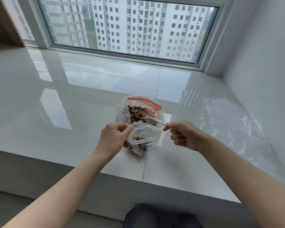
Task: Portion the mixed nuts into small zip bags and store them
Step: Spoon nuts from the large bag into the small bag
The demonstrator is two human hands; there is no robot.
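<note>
While my left hand (114,137) pinches the small zip bag (143,139) open, part-filled, my right hand (182,134) grips the spoon (148,118) in the large nut bag (139,111); spare bags (229,119) unfilled.

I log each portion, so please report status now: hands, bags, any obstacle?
Left hand pinches small zip bag open. Right hand holds spoon in big nut bag. Nothing between the bags.

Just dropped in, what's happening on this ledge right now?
A person is spooning mixed nuts into portions. The left hand holds a small zip bag open, already partly filled. The right hand grips a white spoon whose bowl is in the big nut bag behind. A clear cup stands to the right.
</note>
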